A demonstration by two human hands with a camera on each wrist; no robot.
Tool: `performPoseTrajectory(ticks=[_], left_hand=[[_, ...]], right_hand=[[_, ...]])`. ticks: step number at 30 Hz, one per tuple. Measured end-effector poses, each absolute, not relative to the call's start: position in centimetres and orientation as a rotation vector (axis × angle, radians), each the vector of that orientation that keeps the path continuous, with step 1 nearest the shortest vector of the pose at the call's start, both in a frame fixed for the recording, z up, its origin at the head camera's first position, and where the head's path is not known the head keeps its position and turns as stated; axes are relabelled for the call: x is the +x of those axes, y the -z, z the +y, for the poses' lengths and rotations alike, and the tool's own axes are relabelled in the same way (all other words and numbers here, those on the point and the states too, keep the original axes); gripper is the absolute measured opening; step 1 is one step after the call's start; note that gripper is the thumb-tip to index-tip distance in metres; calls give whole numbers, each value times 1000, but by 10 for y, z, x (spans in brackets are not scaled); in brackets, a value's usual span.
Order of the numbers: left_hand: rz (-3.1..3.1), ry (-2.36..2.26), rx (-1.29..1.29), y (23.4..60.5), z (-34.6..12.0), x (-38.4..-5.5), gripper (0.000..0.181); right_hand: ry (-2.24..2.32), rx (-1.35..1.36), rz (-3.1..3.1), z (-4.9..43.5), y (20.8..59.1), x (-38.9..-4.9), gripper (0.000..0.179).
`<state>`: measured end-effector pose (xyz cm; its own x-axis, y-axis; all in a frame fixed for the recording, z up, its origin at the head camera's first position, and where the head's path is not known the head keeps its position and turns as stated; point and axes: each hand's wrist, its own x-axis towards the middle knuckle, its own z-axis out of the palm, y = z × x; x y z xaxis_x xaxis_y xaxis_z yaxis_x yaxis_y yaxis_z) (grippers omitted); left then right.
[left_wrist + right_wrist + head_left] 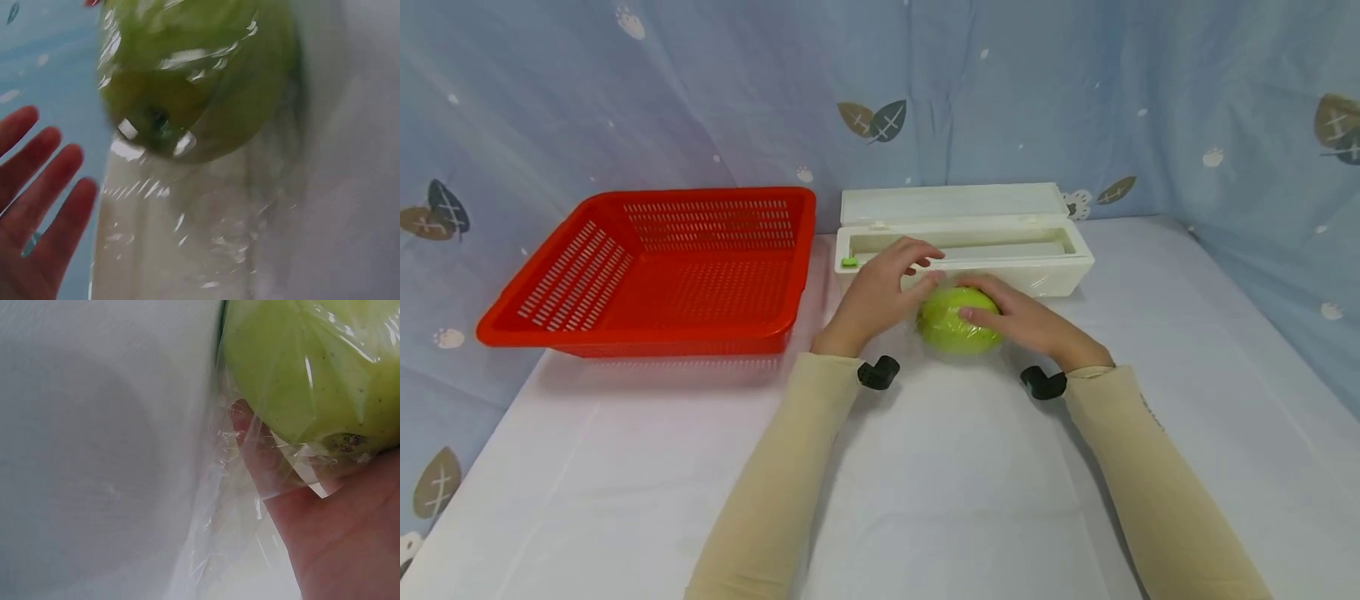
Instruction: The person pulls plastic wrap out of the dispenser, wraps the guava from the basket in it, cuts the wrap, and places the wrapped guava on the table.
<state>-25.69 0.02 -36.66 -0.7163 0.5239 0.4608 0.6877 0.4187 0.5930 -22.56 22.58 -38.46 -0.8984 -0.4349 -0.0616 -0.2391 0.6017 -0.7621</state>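
Note:
A round yellow-green fruit (pixel 957 325) sits on the white cloth, with clear cling film over its skin. My right hand (pixel 1026 321) holds it from the right, thumb on the near side and fingers over the far side. In the right wrist view, loose film lies over the thumb (pixel 269 459) beside the fruit (pixel 312 369). My left hand (pixel 883 287) hovers left of the fruit, fingers spread and slightly bent, holding nothing. Film stretches from the fruit (pixel 200 81) in the left wrist view. Behind stands a white cling film dispenser (pixel 1052 283), its lid raised.
A red slotted plastic basket (pixel 681 337) stands on the left of the table. The dispenser has a green slider (pixel 849 262) at the left of its front rim. A blue patterned cloth (pixel 985 100) hangs behind the white-covered table (pixel 955 500).

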Motion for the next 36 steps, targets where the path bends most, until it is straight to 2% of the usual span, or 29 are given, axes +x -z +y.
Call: performPoseTrajectory(ticks=[4, 8, 20, 25, 29, 36], left_hand=[[-2644, 1105, -1158, 369, 9, -252, 52], [-2689, 1056, -1165, 371, 12, -250, 60], [-2756, 1006, -1231, 383, 15, -250, 64], [-2776, 1014, -1237, 387, 15, -251, 70], [-2776, 1037, -1253, 388, 16, -253, 68], [-2762, 1064, -1318, 391, 19, -257, 66]], right_hand=[[1178, -556, 2571, 226, 385, -226, 51], [1178, -544, 2572, 226, 384, -225, 53], [1226, -504, 2541, 224, 382, -225, 51], [1227, -475, 2510, 223, 377, -224, 56], [1230, -450, 2488, 224, 367, -220, 58], [1319, -445, 2449, 237, 372, -221, 51]])
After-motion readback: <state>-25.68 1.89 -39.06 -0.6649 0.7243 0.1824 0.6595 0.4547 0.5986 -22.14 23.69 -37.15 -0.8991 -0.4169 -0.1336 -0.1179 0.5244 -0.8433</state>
